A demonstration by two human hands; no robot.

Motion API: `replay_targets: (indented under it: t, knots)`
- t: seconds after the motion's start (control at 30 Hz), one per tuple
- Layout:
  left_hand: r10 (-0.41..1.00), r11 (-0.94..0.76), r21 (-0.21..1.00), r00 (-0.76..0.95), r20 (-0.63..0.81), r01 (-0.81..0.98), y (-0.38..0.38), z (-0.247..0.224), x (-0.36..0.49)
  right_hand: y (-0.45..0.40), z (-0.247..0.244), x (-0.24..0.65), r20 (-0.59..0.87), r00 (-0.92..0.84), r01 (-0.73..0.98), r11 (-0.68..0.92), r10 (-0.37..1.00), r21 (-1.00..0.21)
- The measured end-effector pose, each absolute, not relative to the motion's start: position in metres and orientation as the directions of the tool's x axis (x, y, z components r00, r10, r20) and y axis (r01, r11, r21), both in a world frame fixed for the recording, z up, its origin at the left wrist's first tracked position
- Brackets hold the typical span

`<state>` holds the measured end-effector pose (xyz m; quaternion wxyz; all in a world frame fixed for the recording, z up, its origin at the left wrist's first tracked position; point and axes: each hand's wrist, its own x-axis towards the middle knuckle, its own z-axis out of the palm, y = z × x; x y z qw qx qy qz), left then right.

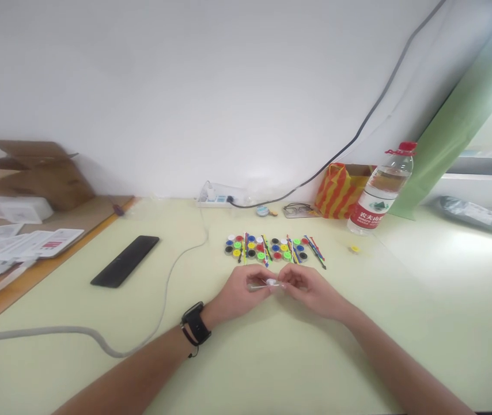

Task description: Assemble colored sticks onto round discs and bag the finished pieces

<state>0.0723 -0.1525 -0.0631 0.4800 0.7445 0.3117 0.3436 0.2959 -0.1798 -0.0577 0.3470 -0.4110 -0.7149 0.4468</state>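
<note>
In front of me, above the table, my left hand [243, 291] and my right hand [310, 290] meet with fingers pinched. Between their fingertips is a small white plastic piece [271, 282] with a thin white stick. Both hands seem to grip it, though the fingers partly hide it and its exact kind is unclear. Just beyond the hands lie rows of small round discs [276, 248] in red, blue, yellow, green, white and black. Thin coloured plastic sticks [316, 251] lie between and beside these rows.
A large water bottle [382, 193] and a striped bag [339, 190] stand at the back right. A single yellow disc [354, 249] lies near the bottle. Farther left are a black flat case [125, 261], a grey cable [166, 288], papers [25, 248] and a cardboard box [51, 173]. A power strip [215, 202] sits by the wall.
</note>
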Motion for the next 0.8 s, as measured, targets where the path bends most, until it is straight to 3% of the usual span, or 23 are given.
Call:
replay_targets:
  t: [0.47,0.67,0.8]
  knots:
    - [0.744,-0.47,0.852,0.623,0.242,0.23,-0.1555,-0.0552,0.0685,-0.1806,-0.0514,0.2973,0.084,-0.44,0.192,0.186,0.894,-0.964]
    - [0.744,-0.297,0.954,0.637,0.2,0.046,-0.1548,-0.0573,0.0718,-0.18,-0.0523,0.2963,0.111,-0.406,0.161,0.191,0.907,-0.968]
    - [0.767,-0.167,0.986,0.625,0.148,-0.028,-0.1484,-0.0585,0.0726,-0.1772,-0.0588,0.2967,0.144,-0.284,0.188,0.203,0.948,-0.961]
